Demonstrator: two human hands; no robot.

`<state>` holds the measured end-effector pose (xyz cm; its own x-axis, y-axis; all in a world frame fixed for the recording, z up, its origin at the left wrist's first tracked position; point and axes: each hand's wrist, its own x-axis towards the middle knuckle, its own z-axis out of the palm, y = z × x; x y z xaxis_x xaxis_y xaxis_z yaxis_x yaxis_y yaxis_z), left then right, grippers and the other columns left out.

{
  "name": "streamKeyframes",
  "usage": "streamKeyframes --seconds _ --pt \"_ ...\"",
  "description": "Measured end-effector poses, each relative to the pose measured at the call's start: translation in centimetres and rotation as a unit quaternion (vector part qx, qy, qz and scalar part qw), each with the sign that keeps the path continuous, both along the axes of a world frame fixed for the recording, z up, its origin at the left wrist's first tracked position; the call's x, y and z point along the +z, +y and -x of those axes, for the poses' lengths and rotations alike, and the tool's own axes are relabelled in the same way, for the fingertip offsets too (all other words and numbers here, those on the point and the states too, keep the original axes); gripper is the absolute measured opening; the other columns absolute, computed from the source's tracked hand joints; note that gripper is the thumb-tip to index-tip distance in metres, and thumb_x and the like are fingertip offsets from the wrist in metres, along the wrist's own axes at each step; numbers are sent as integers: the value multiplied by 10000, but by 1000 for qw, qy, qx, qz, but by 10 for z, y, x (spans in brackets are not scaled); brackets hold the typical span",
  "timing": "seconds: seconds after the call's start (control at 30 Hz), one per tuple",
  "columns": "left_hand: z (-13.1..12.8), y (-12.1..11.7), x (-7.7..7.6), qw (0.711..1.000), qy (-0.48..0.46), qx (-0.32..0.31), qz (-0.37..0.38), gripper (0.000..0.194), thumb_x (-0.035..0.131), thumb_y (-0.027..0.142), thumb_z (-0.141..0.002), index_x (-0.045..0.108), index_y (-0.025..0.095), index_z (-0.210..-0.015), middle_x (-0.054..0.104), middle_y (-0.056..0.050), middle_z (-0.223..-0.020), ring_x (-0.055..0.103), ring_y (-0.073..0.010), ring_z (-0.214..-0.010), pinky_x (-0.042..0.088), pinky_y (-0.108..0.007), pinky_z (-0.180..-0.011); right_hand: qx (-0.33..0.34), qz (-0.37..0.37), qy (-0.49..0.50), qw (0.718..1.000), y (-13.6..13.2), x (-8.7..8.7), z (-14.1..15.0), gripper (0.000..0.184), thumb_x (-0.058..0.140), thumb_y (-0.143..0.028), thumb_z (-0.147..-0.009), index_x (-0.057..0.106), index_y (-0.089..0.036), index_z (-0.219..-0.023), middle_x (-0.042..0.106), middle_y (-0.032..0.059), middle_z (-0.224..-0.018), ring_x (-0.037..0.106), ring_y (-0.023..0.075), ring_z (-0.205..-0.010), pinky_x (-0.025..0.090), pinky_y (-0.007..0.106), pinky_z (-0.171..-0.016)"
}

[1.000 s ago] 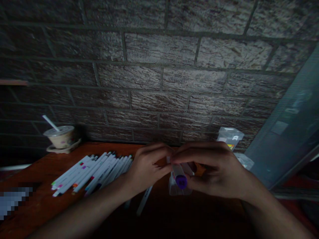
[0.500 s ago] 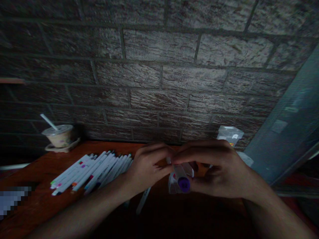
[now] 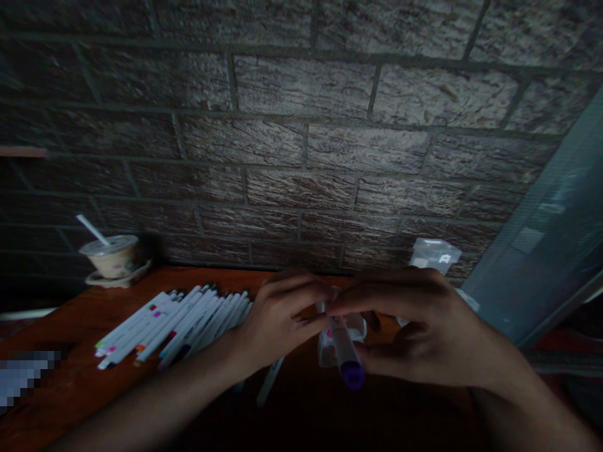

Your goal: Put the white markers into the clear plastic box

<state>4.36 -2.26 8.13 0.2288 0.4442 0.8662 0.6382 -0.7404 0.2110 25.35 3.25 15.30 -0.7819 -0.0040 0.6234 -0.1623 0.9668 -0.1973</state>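
A white marker (image 3: pixel 343 342) with a purple end points toward me. My right hand (image 3: pixel 419 326) holds it, fingertips along its top and thumb at its right side near the purple end. At the marker's far end, the fingers of my left hand (image 3: pixel 285 314) are closed around it; their tips are partly hidden. Below and behind the marker is a small clear plastic container (image 3: pixel 327 355) with a pink spot showing through it, mostly covered by the marker and my hands. A loose white marker (image 3: pixel 270 382) lies on the table under my left wrist.
Several white markers (image 3: pixel 193 320) lie in a row left of my hands on the reddish wooden table (image 3: pixel 179 274). A lidded drink cup (image 3: pixel 113 257) with a straw stands at the back left. Behind my right hand is a clear plastic case (image 3: pixel 431 251), near the brick wall (image 3: pixel 301 144).
The marker's purple end has moved down and toward me, so more of its white barrel shows. My right hand has shifted slightly right and down; my left hand stays nearly in place.
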Motion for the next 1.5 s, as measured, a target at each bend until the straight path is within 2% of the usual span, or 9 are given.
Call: streamKeyframes --seconds 0.2,0.47,0.63,0.8,1.03,1.17,1.33,1.43,1.5 --pt "-1 1 1 1000 -9 5 -13 78 745 225 -938 694 171 -962 799 -37 -909 747 -170 -811 575 -276 -735 -5 -8 6 1000 -1 -1 -1 434 849 -68 -773 711 -209 -1159 819 -5 -1041 765 111 -899 551 162 -834" --pt "1 1 1 999 -7 15 -31 142 764 265 -926 709 150 -989 801 -45 -897 765 -180 -818 575 -266 -747 5 9 -21 1000 -4 4 -4 343 817 -87 -809 733 -183 -1128 791 35 -1078 762 146 -960 569 197 -839" --pt "2 4 -2 999 -7 5 -47 136 770 240 -921 701 172 -1017 798 -21 -909 762 -166 -823 568 -253 -765 15 10 -7 1000 -10 7 -6 322 829 -122 -821 743 -146 -1130 780 44 -1069 745 124 -957 555 161 -836" --pt "1 5 -2 1000 -1 8 -18 106 751 246 -931 711 181 -1003 812 -27 -920 774 -185 -835 578 -279 -772 11 0 24 1000 -14 10 -7 282 858 -156 -818 768 -122 -1083 769 30 -946 722 95 -825 542 148 -714" --pt "0 2 1 1000 5 18 10 167 807 277 -889 722 161 -976 818 -45 -916 777 -201 -833 587 -298 -766 -27 5 54 998 -12 7 -13 209 800 -109 -812 760 -202 -996 767 -6 -807 670 99 -609 508 195 -534" --pt "0 -1 5 999 -12 30 12 209 841 309 -859 726 171 -966 811 -34 -887 768 -192 -792 583 -294 -727 -99 70 110 987 -5 10 -23 189 818 -132 -806 757 -248 -942 728 -25 -689 641 118 -522 475 212 -451" --pt "2 -1 6 995 -64 9 76 206 840 253 -855 754 212 -1039 828 -12 -961 778 -171 -845 599 -270 -769 -123 242 207 940 12 14 -31 100 850 -235 -827 751 -239 -841 688 -28 -619 558 96 -427 424 190 -373" --pt "2 0 7 991 -83 1 105 141 801 224 -878 773 214 -1016 832 -5 -951 780 -160 -828 596 -253 -742 -117 340 219 907 26 3 -36 160 863 -321 -833 742 -221 -862 704 -9 -615 546 100 -398 417 185 -341" --pt "1 0 7 990 -82 -1 113 114 771 204 -891 779 205 -1005 832 -4 -927 777 -155 -798 587 -249 -714 -134 374 221 891 33 -10 -39 201 861 -353 -839 730 -201 -838 705 -1 -594 528 92 -376 408 178 -333"
